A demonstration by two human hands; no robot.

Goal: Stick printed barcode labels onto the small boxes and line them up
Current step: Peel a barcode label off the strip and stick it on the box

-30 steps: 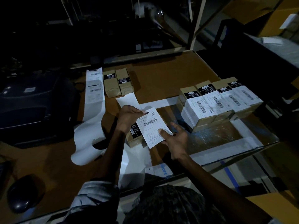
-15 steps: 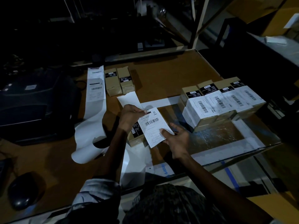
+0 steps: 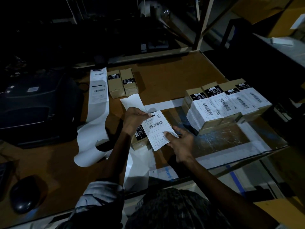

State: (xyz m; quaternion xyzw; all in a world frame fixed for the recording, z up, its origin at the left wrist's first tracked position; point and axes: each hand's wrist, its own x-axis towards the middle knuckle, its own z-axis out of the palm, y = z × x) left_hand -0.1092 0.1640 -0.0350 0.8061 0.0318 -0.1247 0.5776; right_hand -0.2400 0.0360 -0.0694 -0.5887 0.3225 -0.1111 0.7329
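Note:
A white barcode label (image 3: pixel 158 129) lies tilted over a small brown box (image 3: pixel 140 139) in the middle of the table. My left hand (image 3: pixel 133 120) pinches the label's top left corner. My right hand (image 3: pixel 179 142) presses its thumb on the label's lower right corner, the other fingers spread. Several labelled boxes (image 3: pixel 226 106) stand in a row at the right, stacked in two layers. Two unlabelled brown boxes (image 3: pixel 122 83) lie side by side at the back. A long strip of printed labels (image 3: pixel 98 96) runs from the back down to the left of my arms.
A black label printer (image 3: pixel 33 106) sits at the left, a dark mouse (image 3: pixel 24 195) at the front left. Peeled white backing paper (image 3: pixel 132 100) lies behind my left hand, more (image 3: pixel 138 167) under my arms. White tape (image 3: pixel 231 151) frames a glossy patch at the right.
The label and both hands stay almost in place; the label sits slightly flatter over the box, with the right thumb still on its lower corner.

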